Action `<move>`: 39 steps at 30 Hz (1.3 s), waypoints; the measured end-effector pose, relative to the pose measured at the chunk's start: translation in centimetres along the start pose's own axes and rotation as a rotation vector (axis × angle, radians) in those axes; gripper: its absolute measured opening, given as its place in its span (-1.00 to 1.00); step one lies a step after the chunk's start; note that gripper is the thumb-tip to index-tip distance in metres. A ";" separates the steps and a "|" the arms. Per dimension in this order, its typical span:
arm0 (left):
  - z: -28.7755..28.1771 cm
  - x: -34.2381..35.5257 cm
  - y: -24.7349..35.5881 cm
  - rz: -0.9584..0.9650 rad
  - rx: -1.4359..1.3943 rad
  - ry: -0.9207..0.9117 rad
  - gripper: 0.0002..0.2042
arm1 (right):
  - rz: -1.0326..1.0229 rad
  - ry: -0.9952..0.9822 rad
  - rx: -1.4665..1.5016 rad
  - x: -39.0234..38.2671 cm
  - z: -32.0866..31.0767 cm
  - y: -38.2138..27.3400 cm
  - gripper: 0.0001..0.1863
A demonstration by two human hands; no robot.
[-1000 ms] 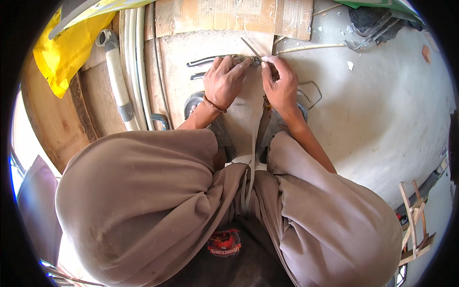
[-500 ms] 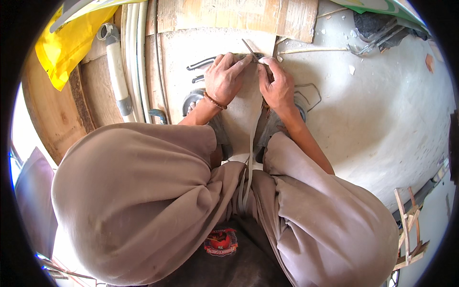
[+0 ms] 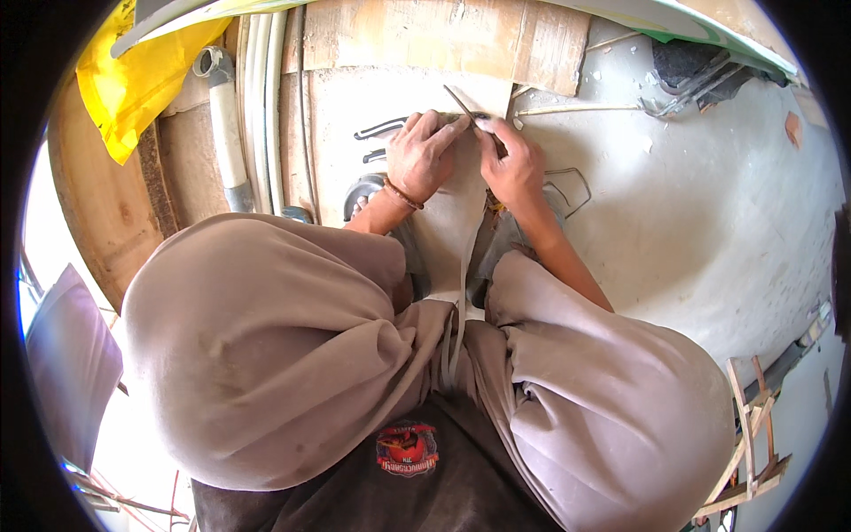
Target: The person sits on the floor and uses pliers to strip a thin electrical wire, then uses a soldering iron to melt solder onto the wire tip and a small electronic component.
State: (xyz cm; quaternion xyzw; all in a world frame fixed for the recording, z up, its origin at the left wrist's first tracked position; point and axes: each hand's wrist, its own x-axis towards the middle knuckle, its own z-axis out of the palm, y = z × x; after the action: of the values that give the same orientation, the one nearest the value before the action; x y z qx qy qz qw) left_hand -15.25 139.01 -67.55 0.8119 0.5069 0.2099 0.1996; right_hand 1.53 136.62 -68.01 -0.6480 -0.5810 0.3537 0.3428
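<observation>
My left hand (image 3: 425, 146), a beaded band on its wrist, has curled fingers over the head of black-and-silver pliers (image 3: 377, 129) lying on a pale board (image 3: 328, 124); what those fingertips grip is hidden. Beside it, my right hand (image 3: 507, 155) pinches a thin dark rod (image 3: 454, 96), which slants up past the left fingertips. Below the hands, a long pale strap (image 3: 461, 301) runs down between my knees. A bent wire (image 3: 581, 199) lies right of my right hand.
Cardboard (image 3: 425, 40) lies beyond the hands. At left are white pipes (image 3: 257, 106), a short pipe (image 3: 226, 151), yellow sheeting (image 3: 124, 89) and wooden boards (image 3: 106, 204). Debris (image 3: 691, 80) sits at upper right on the concrete floor (image 3: 691, 213), and a wooden frame (image 3: 749, 426) at lower right.
The camera view has shifted a little. My right fingertips have moved slightly left, closer to my left fingertips, with the rod still pinched; both hands otherwise stay at the same spot.
</observation>
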 end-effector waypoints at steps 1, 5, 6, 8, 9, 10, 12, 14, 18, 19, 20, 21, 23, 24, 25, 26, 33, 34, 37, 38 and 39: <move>0.1 -0.1 0.0 0.003 -0.005 0.013 -0.54 | -0.022 0.009 0.022 0.3 0.0 -0.1 -0.91; -0.1 -0.1 0.1 -0.020 -0.005 -0.025 -0.54 | -0.021 -0.007 0.089 0.0 -0.4 0.1 -0.88; -0.2 -0.2 0.3 -0.033 0.007 -0.045 -0.54 | -0.024 -0.038 0.085 -0.2 -0.9 0.2 -0.87; -0.3 -0.1 0.3 -0.043 0.016 -0.055 -0.54 | 0.044 -0.154 0.065 -0.6 -2.2 -0.3 -0.84; -0.2 -0.1 0.4 -0.049 0.011 -0.050 -0.55 | 0.074 -0.129 0.071 -0.6 -2.4 -0.4 -0.85; -0.2 -0.1 0.4 -0.055 0.006 -0.046 -0.56 | 0.104 -0.105 0.076 -0.7 -2.4 -0.5 -0.85; -0.1 -0.2 0.4 -0.064 -0.003 -0.041 -0.59 | 0.140 -0.081 0.096 -0.6 -2.6 -0.5 -0.86; 0.0 -0.3 0.2 -0.069 -0.010 -0.038 -0.61 | 0.154 -0.081 0.125 -0.5 -2.6 -0.5 -0.87; 0.2 -0.2 0.0 -0.121 -0.039 0.004 -0.61 | 0.009 -0.023 0.103 0.3 -1.7 0.1 -0.88; 0.2 -0.2 0.0 -0.114 -0.041 0.011 -0.61 | 0.003 -0.028 0.085 0.5 -1.5 0.2 -0.89; 0.2 -0.1 0.0 -0.107 -0.043 0.018 -0.61 | -0.003 -0.032 0.068 0.6 -1.4 0.2 -0.89; 0.2 -0.1 0.0 -0.107 -0.048 0.018 -0.61 | 0.018 -0.039 0.078 0.7 -1.3 0.1 -0.89; 0.1 0.0 0.0 -0.107 -0.059 0.017 -0.61 | 0.060 -0.053 0.096 1.0 -1.3 -0.2 -0.89; 0.0 0.1 0.1 -0.116 -0.048 0.004 -0.61 | 0.034 -0.055 0.079 1.2 -1.3 -0.1 -0.89; -0.1 0.1 0.1 -0.125 -0.037 -0.009 -0.61 | 0.008 -0.056 0.062 1.5 -1.1 0.0 -0.88; -0.1 0.1 0.2 -0.134 -0.026 -0.022 -0.61 | -0.017 -0.057 0.046 1.7 -1.1 0.1 -0.88; -0.3 0.2 0.3 -0.149 -0.029 -0.046 -0.61 | 0.107 -0.129 0.098 1.7 -1.8 -1.1 -0.89; -0.2 0.2 0.2 -0.147 -0.032 -0.038 -0.61 | 0.093 -0.128 0.104 1.7 -1.8 -0.9 -0.89; 0.1 0.1 0.1 -0.162 -0.035 -0.033 -0.61 | 0.088 -0.131 0.105 1.6 -1.9 -0.8 -0.89; 0.1 0.1 0.1 -0.171 -0.036 -0.036 -0.61 | 0.092 -0.132 0.104 1.6 -1.9 -0.8 -0.89; 0.1 0.1 0.2 -0.173 -0.046 -0.032 -0.60 | 0.057 -0.118 0.082 1.7 -1.8 -0.7 -0.89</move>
State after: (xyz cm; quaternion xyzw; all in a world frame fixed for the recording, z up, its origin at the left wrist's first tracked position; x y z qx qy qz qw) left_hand -15.04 139.05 -67.51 0.7637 0.5668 0.1906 0.2435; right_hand 2.85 138.35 -66.58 -0.6276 -0.5667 0.4244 0.3238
